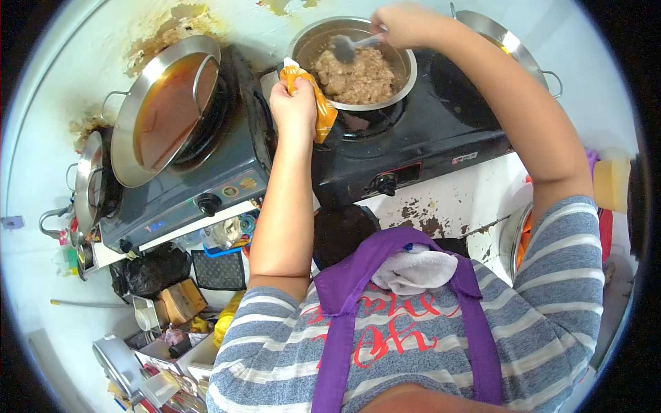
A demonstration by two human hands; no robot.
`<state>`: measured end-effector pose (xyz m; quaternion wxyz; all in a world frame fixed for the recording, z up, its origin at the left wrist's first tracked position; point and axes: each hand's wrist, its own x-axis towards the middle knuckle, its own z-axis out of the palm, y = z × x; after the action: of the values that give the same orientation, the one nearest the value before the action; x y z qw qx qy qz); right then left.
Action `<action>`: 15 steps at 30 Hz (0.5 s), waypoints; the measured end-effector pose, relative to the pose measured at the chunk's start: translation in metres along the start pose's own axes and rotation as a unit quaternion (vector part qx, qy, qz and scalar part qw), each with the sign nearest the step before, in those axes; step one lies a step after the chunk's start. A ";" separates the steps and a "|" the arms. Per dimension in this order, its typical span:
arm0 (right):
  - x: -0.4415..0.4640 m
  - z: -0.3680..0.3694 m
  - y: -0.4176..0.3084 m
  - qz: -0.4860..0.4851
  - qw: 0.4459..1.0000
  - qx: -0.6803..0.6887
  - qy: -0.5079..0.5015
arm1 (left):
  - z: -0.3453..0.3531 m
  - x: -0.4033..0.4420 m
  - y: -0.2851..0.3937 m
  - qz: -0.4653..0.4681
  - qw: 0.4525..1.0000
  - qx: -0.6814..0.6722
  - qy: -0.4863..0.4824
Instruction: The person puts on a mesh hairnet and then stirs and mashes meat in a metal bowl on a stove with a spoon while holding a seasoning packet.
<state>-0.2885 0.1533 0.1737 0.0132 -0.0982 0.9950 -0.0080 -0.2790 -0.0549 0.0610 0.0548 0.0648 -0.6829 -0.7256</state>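
A metal bowl (411, 76) holding a lumpy brown mixture (361, 79) stands on the black gas stove. My left hand (292, 103) is closed around an orange and white patterned cloth (320, 110) at the bowl's left edge. Above the bowl, my right hand (406, 26) grips the handle of a spoon (346, 49). The spoon's grey head rests on the mixture near the back left. Whether the cloth covers a bowl handle is hidden.
A large pan (131, 138) of reddish-brown liquid sits on the left stove (241, 158), with a smaller pan (86, 182) beyond it. Another handled pan (527, 58) stands behind my right arm. Boxes and a black bag (155, 268) lie below.
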 end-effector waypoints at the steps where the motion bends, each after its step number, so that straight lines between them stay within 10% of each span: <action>1: -0.010 -0.005 -0.012 -0.038 0.998 -0.003 0.045 | 0.000 0.001 -0.003 0.005 1.000 -0.001 -0.003; 15: -0.038 -0.006 -0.057 -0.121 0.978 -0.165 0.047 | 0.001 0.005 -0.005 0.019 1.000 -0.008 -0.010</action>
<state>-0.2401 0.1051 0.1814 -0.0508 -0.2187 0.9628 0.1505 -0.2844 -0.0546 0.0561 0.0624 0.0445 -0.6785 -0.7306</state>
